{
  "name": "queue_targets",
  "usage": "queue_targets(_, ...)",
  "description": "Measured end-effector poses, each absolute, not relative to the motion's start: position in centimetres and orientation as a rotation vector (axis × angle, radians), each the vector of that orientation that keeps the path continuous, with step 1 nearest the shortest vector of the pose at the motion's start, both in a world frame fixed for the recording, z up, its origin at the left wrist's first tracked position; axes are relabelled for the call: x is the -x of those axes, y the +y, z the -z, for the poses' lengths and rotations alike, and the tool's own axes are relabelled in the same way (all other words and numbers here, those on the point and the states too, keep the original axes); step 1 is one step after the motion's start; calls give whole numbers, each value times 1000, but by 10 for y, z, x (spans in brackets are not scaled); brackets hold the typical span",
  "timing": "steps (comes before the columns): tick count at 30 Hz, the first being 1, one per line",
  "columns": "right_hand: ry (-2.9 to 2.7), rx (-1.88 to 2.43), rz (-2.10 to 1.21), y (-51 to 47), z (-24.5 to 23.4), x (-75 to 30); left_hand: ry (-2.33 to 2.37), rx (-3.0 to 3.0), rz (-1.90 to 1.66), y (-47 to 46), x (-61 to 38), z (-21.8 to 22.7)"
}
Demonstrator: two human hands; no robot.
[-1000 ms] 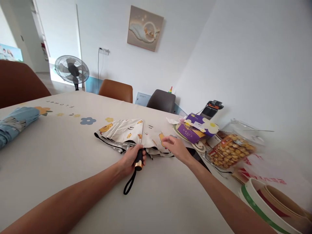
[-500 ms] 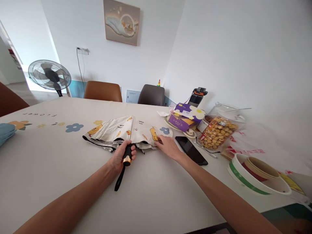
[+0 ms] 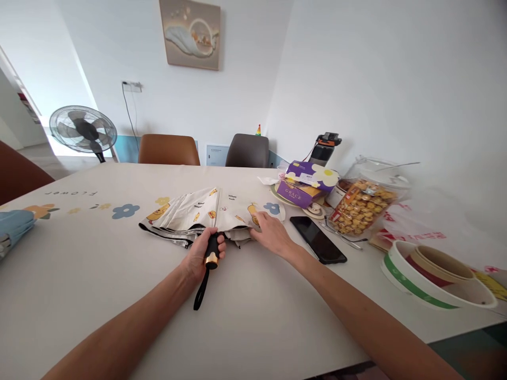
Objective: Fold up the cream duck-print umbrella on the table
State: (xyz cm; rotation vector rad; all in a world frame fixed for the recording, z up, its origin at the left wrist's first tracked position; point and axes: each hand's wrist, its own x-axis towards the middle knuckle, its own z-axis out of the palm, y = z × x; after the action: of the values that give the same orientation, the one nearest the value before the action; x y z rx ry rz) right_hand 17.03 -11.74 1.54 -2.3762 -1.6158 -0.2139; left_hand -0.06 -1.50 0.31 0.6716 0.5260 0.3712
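a folding umbrella (image 3: 198, 214) is laid across the table (image 3: 99, 274), near the middle of its near side, its cream canopy (image 3: 186, 211) with cartoon prints collapsed and fanned out in loose pleats away from the person. the black handle (image 3: 213, 252) with its gold band is enclosed by the left hand (image 3: 200, 256), whose fingers are curled tight around it. by this grip the shaft appears to be kept steady and low against the tabletop, so that the slack fabric is not dragged about. the wrist strap (image 3: 200, 291) is left trailing free toward the person, untouched.

the right hand (image 3: 272, 235) is set on the right edge of the canopy, its fingers stretched forward and kept close together on the cloth – whether a fold is pinched beneath them cannot be told. placed so, the loose pleats seem to be held down on that side.

just beside the right hand a dark phone (image 3: 318, 239) is lying flat. farther off, toward the wall, a purple box (image 3: 303, 184), a snack jar (image 3: 362, 203) and wide tape rolls (image 3: 431, 269) are gathered well apart from the umbrella – a blue bundle (image 3: 11, 227) is seen at the far left edge.
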Motion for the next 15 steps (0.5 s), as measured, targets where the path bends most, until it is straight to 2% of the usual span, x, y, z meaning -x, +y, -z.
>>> queue_targets(6,-1724,2387,357,-126,-13,-183,520,-672,-384,-16,1,-2)
queue_targets(11,-1561,2551,270,-119,-14,-188,508,-653,-369,-14,1,-1)
queue_targets(15,-1419,2368,383,-109,-35,-188,502,-653,-344,-11,-1,3)
